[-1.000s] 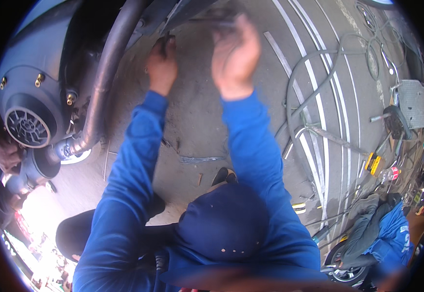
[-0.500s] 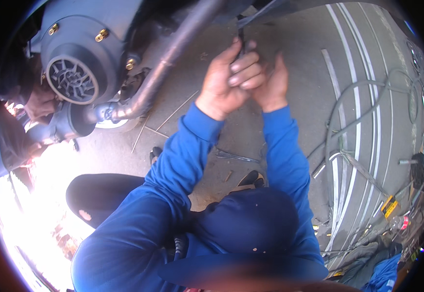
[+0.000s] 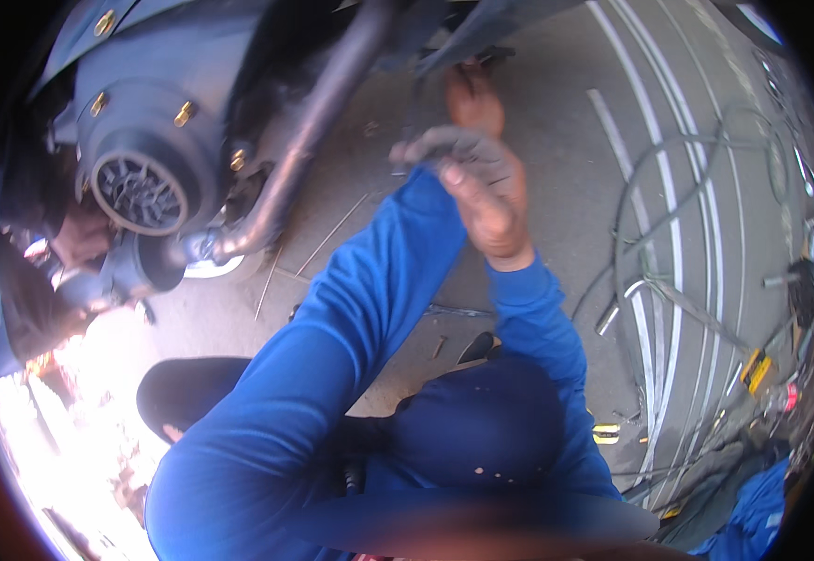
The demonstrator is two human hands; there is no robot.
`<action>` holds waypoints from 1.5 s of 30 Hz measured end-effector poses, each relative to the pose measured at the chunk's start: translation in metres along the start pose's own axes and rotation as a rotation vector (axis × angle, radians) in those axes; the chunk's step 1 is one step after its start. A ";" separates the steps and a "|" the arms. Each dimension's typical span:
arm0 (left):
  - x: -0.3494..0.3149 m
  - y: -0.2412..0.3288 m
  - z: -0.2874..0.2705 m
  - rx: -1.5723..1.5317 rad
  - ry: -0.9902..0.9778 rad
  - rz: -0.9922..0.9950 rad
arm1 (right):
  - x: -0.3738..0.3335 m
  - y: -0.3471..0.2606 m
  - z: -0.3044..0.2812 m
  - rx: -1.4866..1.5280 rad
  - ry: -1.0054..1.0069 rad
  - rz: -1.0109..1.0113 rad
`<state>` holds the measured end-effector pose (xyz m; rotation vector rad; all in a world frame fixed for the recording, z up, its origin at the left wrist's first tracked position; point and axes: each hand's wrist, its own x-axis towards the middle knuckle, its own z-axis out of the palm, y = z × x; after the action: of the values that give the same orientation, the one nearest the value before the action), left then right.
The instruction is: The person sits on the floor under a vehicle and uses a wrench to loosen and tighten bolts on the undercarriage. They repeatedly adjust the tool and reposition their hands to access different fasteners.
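My left hand reaches up to the dark underside of the raised vehicle. Its fingertips are lost against a dark part there, so what they touch is unclear. Closer to me, my right hand is open, slightly blurred, with its fingers stretched across the end of my left blue sleeve. Nothing shows in its palm. Left of both hands, a metal exhaust pipe slants down beside a dark cover with gold-coloured bolts and a round vent.
At the far left another person's hand is near the pipe's wide end. Thin rods lie on the floor. To the right are long pale strips, a looped cable, a yellow-and-black item and blue cloth.
My left hand has moved farther up to the vehicle's underside, its sleeve now stretched forward. My right hand has come nearer to me and its fingers have spread. The view has shifted slightly.
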<state>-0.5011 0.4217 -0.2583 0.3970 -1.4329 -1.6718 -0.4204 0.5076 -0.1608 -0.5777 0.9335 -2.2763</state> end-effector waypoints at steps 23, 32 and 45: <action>0.016 0.043 -0.052 0.366 -0.118 -0.035 | 0.044 -0.015 -0.008 0.272 0.231 -0.334; 0.013 0.082 0.023 -0.768 0.032 -0.587 | -0.027 -0.026 -0.053 0.480 0.156 -0.237; -0.012 0.139 -0.039 -0.912 -0.268 -0.975 | -0.002 0.030 -0.060 0.570 0.260 0.416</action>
<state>-0.4105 0.4121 -0.1459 0.3575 -0.4516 -3.0222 -0.4427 0.5199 -0.2226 0.1523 0.4187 -2.1125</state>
